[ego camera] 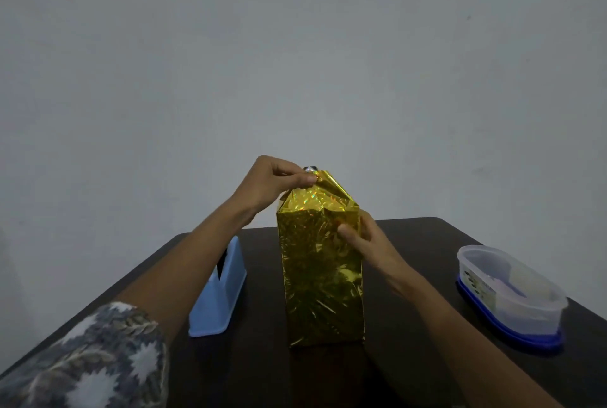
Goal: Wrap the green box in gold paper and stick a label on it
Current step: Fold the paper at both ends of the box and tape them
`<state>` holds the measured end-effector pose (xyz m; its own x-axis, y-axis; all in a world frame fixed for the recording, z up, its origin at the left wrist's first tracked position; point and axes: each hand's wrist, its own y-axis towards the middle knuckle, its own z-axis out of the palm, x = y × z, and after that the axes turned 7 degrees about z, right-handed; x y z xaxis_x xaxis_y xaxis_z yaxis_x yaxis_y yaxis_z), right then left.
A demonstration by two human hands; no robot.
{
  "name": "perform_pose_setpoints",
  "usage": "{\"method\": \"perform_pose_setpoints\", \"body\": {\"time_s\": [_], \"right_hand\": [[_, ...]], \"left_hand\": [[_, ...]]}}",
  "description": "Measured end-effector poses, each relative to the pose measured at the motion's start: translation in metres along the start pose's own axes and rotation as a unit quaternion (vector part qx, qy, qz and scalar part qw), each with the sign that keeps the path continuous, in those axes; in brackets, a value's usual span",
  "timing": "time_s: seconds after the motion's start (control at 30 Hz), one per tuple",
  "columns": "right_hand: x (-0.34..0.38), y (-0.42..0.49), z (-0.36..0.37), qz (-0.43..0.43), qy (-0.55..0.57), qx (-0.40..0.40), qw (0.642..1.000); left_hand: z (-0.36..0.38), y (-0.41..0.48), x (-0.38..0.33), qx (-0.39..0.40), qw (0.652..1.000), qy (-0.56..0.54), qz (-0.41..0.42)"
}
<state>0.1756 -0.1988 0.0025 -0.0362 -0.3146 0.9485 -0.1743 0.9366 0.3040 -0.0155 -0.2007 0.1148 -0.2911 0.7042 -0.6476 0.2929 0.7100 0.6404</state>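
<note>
1. A patterned sleeve [98,358] is covering the left forearm nearest the camera.
2. The gold-wrapped box [320,276] is standing upright mid-surface [256,374], between a blue tape dispenser [220,296] near its left and a clear plastic container [512,289] well apart on the right.
3. The right hand [364,243] is gripping the box's upper right edge, fingers curled around it.
4. The left hand [272,181] is pinching the gold paper flap [328,185] at the top.

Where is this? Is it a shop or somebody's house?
Probably a home: a dark table against a bare wall, with a blue tape dispenser, a plastic tub and a gold-wrapped box.
</note>
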Motion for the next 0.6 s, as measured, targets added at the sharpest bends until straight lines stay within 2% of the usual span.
{"method": "perform_pose_setpoints", "body": {"time_s": [0.13,0.23,0.3,0.37,0.5,0.6], "right_hand": [[0.038,0.006,0.001,-0.056,-0.053,-0.049,0.996],[0.063,0.016,0.005,-0.109,-0.077,-0.019,0.991],[0.068,0.020,0.008,-0.110,-0.062,-0.023,0.992],[0.067,0.021,0.012,-0.105,-0.051,-0.043,0.992],[0.060,0.021,0.017,-0.108,-0.042,-0.072,0.991],[0.061,0.023,0.018,-0.107,-0.032,-0.089,0.990]], "left_hand": [[-0.003,0.001,-0.002,0.003,1.000,-0.015,0.012],[-0.002,0.002,-0.005,0.020,1.000,-0.014,0.006],[-0.001,0.001,-0.005,0.017,1.000,-0.023,0.003],[0.002,-0.002,-0.004,-0.010,0.999,-0.046,0.002],[0.005,-0.015,0.008,-0.121,0.990,-0.066,-0.021],[0.007,-0.030,0.020,-0.156,0.983,-0.087,-0.040]]}}
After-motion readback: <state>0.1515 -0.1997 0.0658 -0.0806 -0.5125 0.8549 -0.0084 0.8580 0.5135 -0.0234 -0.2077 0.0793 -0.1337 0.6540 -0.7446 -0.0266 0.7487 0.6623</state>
